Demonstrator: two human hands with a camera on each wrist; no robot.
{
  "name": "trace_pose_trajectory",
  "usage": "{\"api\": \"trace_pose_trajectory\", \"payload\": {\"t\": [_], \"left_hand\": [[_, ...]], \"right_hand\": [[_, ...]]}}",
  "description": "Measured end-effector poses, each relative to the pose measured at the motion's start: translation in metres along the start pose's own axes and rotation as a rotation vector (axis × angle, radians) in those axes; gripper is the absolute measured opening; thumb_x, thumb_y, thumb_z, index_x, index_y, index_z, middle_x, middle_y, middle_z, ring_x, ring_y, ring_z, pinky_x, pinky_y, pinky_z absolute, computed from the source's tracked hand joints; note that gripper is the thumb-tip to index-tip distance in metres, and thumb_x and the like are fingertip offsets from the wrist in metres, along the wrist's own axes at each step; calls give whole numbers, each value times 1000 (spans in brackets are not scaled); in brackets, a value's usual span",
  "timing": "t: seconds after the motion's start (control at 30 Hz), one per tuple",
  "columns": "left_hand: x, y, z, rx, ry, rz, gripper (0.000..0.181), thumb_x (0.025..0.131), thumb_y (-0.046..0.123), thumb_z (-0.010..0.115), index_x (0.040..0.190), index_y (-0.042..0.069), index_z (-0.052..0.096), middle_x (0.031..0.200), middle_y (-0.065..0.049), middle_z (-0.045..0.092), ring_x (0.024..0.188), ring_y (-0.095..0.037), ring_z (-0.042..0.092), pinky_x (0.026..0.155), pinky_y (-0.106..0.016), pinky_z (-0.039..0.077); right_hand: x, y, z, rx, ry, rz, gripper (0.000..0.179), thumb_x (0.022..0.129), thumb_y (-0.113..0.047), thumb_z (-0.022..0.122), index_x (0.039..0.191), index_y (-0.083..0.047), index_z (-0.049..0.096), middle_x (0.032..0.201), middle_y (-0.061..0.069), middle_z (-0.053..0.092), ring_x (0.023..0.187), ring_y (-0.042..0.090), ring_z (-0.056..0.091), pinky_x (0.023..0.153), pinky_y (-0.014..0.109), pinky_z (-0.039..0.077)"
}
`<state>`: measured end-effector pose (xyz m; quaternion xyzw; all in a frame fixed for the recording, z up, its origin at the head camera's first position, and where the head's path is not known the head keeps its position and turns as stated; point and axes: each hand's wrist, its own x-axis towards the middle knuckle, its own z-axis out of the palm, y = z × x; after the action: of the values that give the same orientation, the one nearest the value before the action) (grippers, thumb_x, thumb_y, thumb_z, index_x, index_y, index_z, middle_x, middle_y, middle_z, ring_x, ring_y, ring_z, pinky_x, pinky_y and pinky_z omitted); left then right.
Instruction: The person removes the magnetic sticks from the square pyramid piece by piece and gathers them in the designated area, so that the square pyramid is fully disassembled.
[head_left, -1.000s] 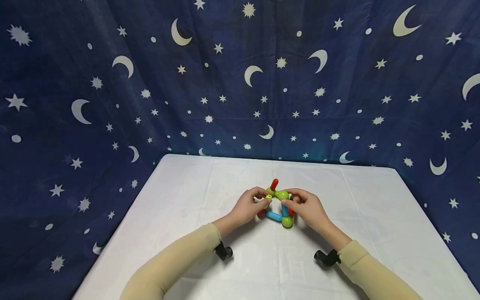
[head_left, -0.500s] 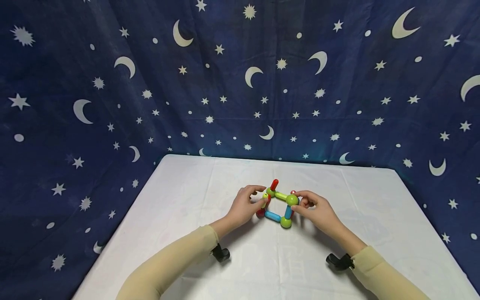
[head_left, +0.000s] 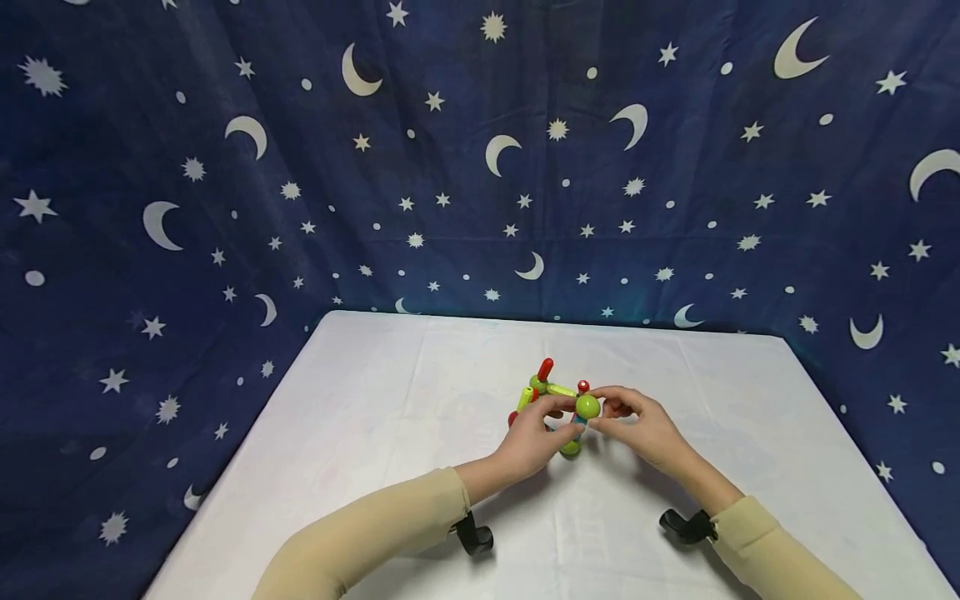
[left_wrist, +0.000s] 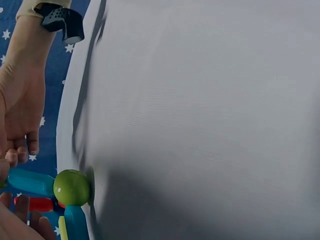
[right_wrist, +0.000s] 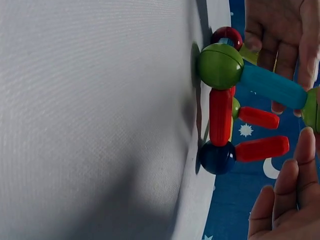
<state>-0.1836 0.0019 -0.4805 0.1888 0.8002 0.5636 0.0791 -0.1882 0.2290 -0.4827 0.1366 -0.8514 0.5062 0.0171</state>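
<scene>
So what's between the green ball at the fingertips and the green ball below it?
A blue rod fills the stretch between the raised green ball and the lower green ball; the right wrist view shows this clearly.

Dim wrist views, soft shadows (left_wrist: 137, 205)

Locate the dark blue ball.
In the right wrist view, right of centre, the dark blue ball touches two red rods, below a green ball in frame.
</scene>
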Motion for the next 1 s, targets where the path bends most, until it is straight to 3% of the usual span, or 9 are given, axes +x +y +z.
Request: {"api": "trace_pose_trajectory", "payload": {"t": [0.33,0.6,1.0], "left_hand": [[5,-6,13,-4,48,10,27,95,28,76,119,17,70,114,13,67,114,-19,62,88,-27,49],[4,-7,17,-51,82,-1,23,95,28,75,116,17,71,110,11,67,109,-17,63,85,-27,48],[6,-8,19,-97,98,-31,19,95,29,75,111,18,72,109,13,69,109,-17,63,84,-27,49]], "right_hand": [[-4,2,-1,19,-29,-83,37,91,-24,81,126,-20,70,116,-4,67,106,28,57,90,42,45],[-4,4,-2,15,-24,-97,37,92,-24,80,127,-21,69,121,-6,67,113,11,56,98,50,44],[-4,6,-1,12,0,-79,38,91,-21,81,126,-18,69,122,-4,68,112,6,57,98,52,42]]}}
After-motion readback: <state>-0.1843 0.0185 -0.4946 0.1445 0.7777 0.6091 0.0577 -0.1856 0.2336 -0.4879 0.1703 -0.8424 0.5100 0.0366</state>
